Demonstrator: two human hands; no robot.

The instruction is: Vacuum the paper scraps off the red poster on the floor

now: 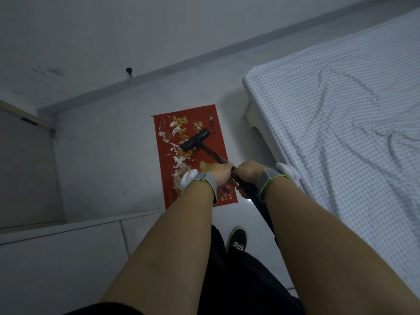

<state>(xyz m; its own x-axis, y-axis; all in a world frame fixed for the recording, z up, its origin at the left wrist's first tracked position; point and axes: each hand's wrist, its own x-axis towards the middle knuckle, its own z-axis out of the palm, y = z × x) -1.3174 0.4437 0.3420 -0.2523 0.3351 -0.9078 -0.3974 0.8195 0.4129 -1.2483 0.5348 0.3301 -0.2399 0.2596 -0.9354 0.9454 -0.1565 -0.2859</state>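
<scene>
Both hands grip a vacuum wand at the centre of the frame: the left hand is wrapped around the shaft farther forward, and the right hand is clamped on the handle just behind it. The black vacuum head sits on the upper half of the red poster, which lies flat on the pale floor just left of the bed. White paper scraps are strewn down the poster's left side, thickest near the left wrist. The risk from here looks plain. The poster is thin and appears loose, so suction could lift or crumple it and scatter scraps onto the floor. A sweep too far right could knock the head against the bed's frame.
</scene>
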